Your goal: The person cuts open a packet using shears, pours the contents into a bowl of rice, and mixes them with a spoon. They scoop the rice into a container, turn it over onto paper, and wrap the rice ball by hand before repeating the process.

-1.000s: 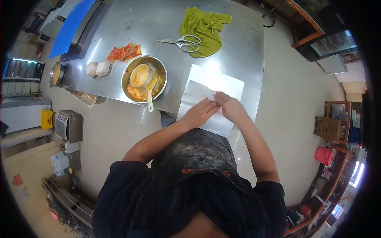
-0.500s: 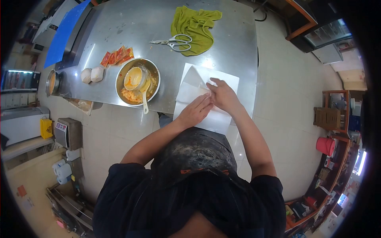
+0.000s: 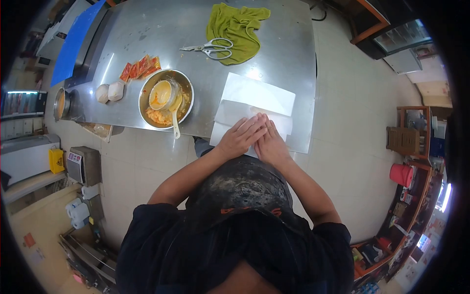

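Observation:
White paper sheets lie at the table's front edge, with a thinner whitish flap folded across their near half. My left hand rests on the paper from the left, its fingers stretched out. From the right, my right hand lies on it too, fingers extended and touching the left fingertips. Whatever is under the fingers is hidden. Left of the paper stands a steel bowl of orange-yellow mash, holding a cream-coloured ladle and a smaller tub-like cup.
Scissors lie partly on a green cloth farther back on the steel table. Red sachets and two whitish rounded blocks sit beyond and left of the bowl. A blue board stands at the far left.
The raised paper flap has come down flat toward me. My right hand has moved down and closer in beside my left, and its fingers have straightened.

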`<act>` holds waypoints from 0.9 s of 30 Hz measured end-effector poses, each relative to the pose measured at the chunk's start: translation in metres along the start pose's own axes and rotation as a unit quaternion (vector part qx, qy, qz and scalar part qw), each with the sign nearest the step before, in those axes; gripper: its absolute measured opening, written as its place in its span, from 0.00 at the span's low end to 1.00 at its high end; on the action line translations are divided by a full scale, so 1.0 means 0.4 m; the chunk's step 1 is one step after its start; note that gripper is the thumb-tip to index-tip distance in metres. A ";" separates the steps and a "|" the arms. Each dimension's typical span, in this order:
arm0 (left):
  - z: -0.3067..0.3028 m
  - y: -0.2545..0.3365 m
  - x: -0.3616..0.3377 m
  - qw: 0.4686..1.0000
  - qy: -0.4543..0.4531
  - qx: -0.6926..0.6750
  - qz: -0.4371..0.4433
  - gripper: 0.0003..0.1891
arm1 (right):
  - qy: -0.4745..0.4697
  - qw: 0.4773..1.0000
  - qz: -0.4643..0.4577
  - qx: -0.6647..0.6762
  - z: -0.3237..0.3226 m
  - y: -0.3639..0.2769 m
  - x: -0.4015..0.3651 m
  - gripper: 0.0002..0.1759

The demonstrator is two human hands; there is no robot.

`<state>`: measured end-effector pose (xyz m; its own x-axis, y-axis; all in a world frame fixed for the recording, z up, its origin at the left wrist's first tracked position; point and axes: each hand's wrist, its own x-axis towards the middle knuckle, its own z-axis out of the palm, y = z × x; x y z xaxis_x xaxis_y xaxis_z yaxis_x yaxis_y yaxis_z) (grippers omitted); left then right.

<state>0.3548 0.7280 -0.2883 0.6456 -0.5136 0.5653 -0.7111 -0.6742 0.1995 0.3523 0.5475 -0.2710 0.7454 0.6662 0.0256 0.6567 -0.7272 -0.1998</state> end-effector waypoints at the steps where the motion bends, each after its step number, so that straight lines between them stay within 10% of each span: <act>1: -0.013 0.000 0.016 0.999 -0.031 0.031 0.003 0.22 | 0.004 1.000 0.009 0.002 0.010 -0.003 -0.004 0.33; 10: -0.055 -0.064 -0.051 0.969 -0.099 0.111 -0.197 0.28 | 0.058 0.996 0.066 0.016 0.052 -0.027 -0.016 0.33; 16: -0.027 -0.015 -0.048 0.992 -0.108 -0.020 -0.068 0.26 | 0.094 0.993 0.067 0.029 0.076 -0.017 -0.033 0.33; 21: 0.033 -0.027 -0.082 0.972 -0.058 -0.102 -0.206 0.26 | 0.121 0.958 0.208 0.158 0.108 -0.014 -0.059 0.35; 27: 0.028 -0.038 -0.054 0.967 -0.065 -0.107 -0.222 0.17 | 0.110 0.980 0.142 0.083 0.049 -0.013 -0.045 0.32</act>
<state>0.3547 0.7435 -0.3126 0.9201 -0.2712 0.2826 -0.3884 -0.7253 0.5683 0.3333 0.5426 -0.2898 0.9139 0.3759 0.1532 0.4055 -0.8288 -0.3856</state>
